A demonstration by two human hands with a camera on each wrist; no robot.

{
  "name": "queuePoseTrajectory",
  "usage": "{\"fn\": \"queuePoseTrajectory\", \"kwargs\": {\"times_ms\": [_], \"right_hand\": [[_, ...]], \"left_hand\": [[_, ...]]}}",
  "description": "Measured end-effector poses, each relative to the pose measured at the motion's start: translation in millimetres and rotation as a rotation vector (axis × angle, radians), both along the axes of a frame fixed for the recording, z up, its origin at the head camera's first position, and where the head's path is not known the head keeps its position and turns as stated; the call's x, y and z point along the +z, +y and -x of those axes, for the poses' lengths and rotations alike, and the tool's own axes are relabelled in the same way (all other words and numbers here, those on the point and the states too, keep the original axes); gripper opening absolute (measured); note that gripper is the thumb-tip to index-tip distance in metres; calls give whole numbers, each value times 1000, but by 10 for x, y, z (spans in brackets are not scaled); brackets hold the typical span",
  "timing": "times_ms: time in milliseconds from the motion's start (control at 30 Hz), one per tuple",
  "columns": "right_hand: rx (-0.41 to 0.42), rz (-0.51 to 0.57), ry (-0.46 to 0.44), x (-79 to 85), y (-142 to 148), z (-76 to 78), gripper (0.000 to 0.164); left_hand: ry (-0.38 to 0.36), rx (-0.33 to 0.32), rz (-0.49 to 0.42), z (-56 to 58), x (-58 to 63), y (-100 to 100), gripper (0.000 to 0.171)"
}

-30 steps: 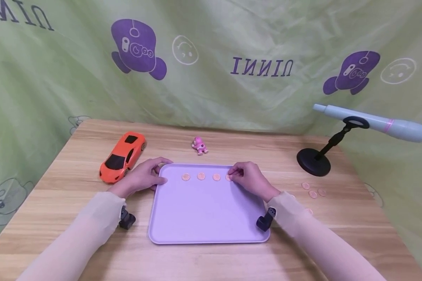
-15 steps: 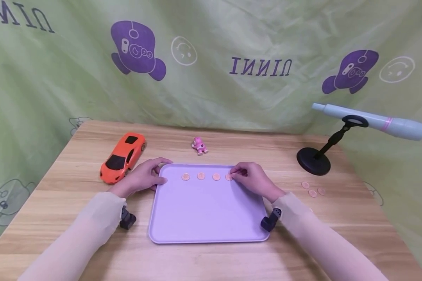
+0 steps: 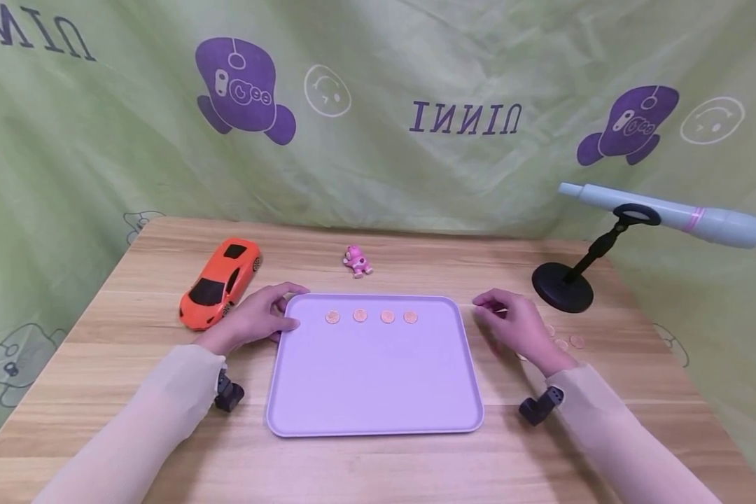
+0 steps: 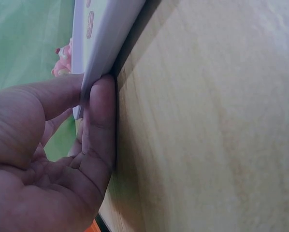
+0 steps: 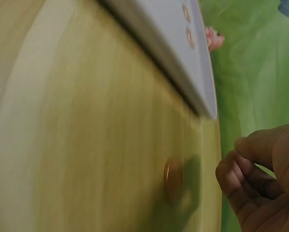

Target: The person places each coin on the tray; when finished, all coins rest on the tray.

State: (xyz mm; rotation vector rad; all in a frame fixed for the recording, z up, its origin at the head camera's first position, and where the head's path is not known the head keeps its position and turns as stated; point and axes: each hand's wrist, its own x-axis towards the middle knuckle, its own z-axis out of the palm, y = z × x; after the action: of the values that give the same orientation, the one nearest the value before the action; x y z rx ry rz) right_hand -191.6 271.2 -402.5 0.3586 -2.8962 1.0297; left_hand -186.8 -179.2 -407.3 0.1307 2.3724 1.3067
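A lavender tray [image 3: 378,378] lies on the wooden table, with a row of several copper coins [image 3: 387,317] along its far side. At the tray's far left corner my left hand [image 3: 261,313] grips the rim, thumb on top and fingers underneath, as the left wrist view shows its fingers [image 4: 102,104]. Beyond the tray's right edge, my right hand [image 3: 518,323] hovers over the table with loosely bent fingers and nothing between them. A loose coin [image 5: 173,180] on the table shows near that hand in the right wrist view.
An orange toy car [image 3: 220,283] stands left of the tray. Behind the tray sits a small pink bear figurine [image 3: 357,261]. More coins [image 3: 577,341] lie on the right, partly hidden by my hand. A pale blue microphone [image 3: 668,215] rests in a black stand [image 3: 563,287] at the back right.
My right hand has let go of the fourth coin in the row and moved right, off the tray. My left hand keeps its grip on the rim.
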Motion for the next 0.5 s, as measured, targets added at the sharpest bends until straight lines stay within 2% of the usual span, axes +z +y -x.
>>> {"fn": "queuePoseTrajectory", "kwargs": {"times_ms": [200,500], "right_hand": [[-19,-34,144,-58,355,-77,10],[-44,-139,191,-85,750,-158,14]], "left_hand": [[-8,3,2,-6,-20,1,61],[-1,2,6,8,-13,-2,61]]}}
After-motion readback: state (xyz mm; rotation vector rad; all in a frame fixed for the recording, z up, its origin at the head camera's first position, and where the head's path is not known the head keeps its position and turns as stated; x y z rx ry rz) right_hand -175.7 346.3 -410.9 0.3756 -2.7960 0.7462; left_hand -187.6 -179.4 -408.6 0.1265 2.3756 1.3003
